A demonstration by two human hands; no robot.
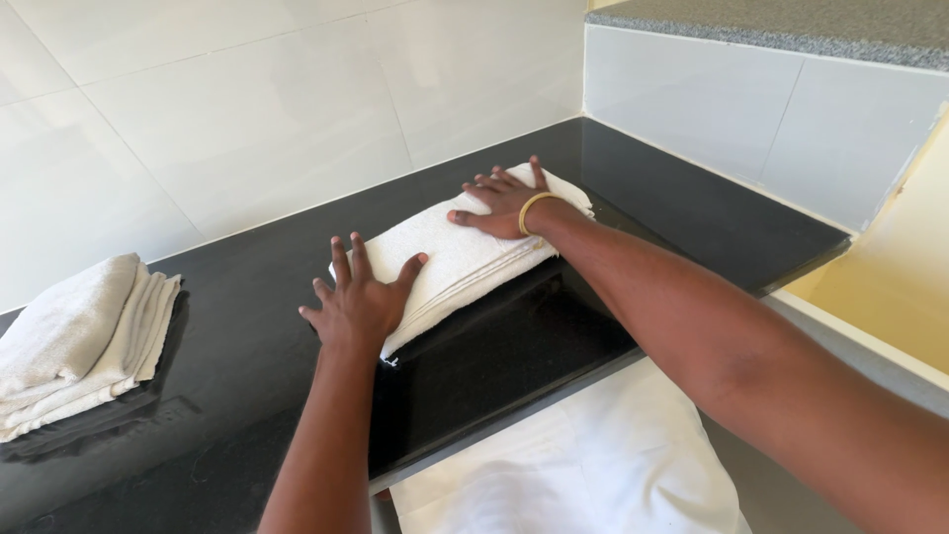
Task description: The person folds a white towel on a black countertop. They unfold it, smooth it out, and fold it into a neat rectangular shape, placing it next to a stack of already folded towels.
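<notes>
Hands flat: your left hand [361, 302] and right hand [502, 201] lie open, fingers spread, gripping nothing, pressing the near and far ends of the folded white towel [457, 259] that sits mid-way along the black countertop [247, 346]. You appear to be smoothing the finished fold. The next move likely calls for an even grip under both ends, so the layers stay square like the folded stack [84, 341] at your left.

Soft, even daylight fills the scene, perhaps from the right. The black countertop [247, 366] gleams, mirroring the white tiled wall [247, 129] and the towel pile [79, 336]. Shadows are faint. Focus is sharp centrally; the forearm nearest the lens looks slightly soft and stretched.
</notes>
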